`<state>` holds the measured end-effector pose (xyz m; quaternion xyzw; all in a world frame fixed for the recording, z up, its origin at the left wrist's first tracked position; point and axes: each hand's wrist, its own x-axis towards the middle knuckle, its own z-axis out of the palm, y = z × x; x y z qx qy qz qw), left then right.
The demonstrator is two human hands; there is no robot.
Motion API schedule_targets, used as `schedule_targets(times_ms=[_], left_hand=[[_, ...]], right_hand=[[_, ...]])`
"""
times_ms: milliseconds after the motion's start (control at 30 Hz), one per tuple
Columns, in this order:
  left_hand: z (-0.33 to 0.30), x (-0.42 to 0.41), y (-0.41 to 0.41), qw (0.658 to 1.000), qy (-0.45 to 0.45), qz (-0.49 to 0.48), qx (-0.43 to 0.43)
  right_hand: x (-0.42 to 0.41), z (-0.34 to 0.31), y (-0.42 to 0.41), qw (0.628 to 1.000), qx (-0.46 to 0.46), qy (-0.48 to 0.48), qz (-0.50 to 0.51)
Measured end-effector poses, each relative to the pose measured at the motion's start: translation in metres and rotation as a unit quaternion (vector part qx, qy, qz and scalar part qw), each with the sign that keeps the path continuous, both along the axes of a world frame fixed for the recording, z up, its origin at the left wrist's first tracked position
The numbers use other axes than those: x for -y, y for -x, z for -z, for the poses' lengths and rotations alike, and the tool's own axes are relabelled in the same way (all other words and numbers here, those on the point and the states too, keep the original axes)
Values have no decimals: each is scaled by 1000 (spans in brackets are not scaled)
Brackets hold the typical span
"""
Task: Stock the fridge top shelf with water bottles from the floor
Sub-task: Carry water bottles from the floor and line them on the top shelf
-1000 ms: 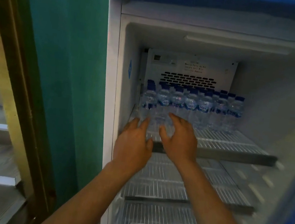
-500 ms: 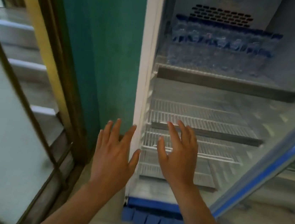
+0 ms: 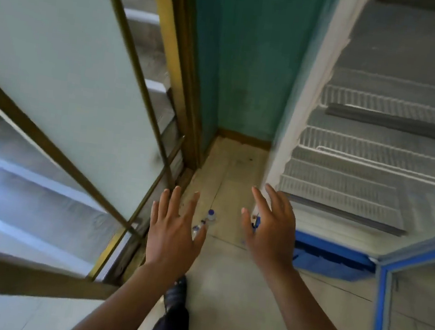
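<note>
Small water bottles [image 3: 209, 216] with blue caps stand on the tiled floor between the glass door and the fridge, partly hidden behind my fingers. My left hand [image 3: 172, 230] hangs over them with fingers spread and holds nothing. My right hand [image 3: 272, 226] is also spread and holds nothing, in front of the fridge's lower left corner. The open fridge [image 3: 375, 162] fills the right side, showing only its lower white wire shelves. Its top shelf is out of view.
A gold-framed glass door [image 3: 128, 77] stands open at the left, close to the bottles. A teal wall [image 3: 251, 59] is behind them. The fridge's blue-edged door [image 3: 382, 308] stands open at the right. My dark shoe [image 3: 176, 294] is on the floor below my left hand.
The view has swung down from the stocked top shelf to the floor. Both hands have dropped from the shelf edge toward the bottles on the floor, still holding nothing.
</note>
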<state>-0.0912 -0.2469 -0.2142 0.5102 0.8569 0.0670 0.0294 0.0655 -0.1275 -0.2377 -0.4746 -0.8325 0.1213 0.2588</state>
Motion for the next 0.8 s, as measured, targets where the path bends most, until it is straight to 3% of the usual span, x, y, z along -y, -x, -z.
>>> schedule_targets(times_ms=[367,500,633,800], left_hand=[[158,-56,135,986,147,8,74],[260,-92,166,973,212,-9,91],[381,-122,176,946,267,-74,167],[530,-159,190,923,273,-149,227]], right_hand=[[-24,148,120,980,117,160,-4],[-43,246,155,961,137,238,26],[-70,362,176,936,162,306,70],[-116,515,210,929,166,324,67]])
